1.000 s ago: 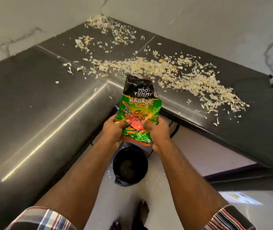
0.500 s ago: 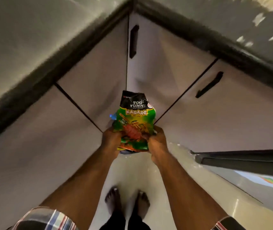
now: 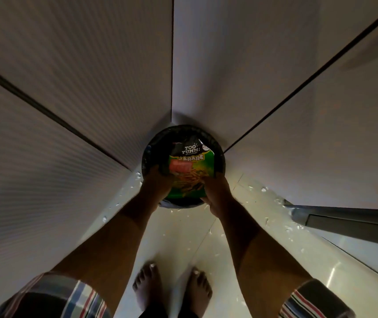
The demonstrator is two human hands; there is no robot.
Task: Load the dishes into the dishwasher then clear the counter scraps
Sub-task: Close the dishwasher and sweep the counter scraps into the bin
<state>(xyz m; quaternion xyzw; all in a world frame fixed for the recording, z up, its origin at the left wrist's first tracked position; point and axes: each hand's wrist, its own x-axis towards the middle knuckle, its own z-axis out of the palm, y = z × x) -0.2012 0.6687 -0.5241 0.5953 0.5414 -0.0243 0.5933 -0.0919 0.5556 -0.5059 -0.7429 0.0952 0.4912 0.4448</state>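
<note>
A green and black snack packet (image 3: 189,166) is held low over the mouth of a round black bin (image 3: 217,146) that stands on the floor in the corner of the cabinets. My left hand (image 3: 157,183) grips the packet's lower left edge. My right hand (image 3: 215,191) grips its lower right edge. The packet's top end points into the bin. The counter and its scraps are out of view.
White cabinet doors (image 3: 91,92) close in on the left, back and right. Small pale scraps (image 3: 285,228) lie scattered on the glossy floor. A dark open panel edge (image 3: 344,220) juts in at the right. My bare feet (image 3: 172,288) stand below.
The view dropped from the scrap-covered counter to the floor corner. Both hands carried the packet down from counter height to just above the bin's opening.
</note>
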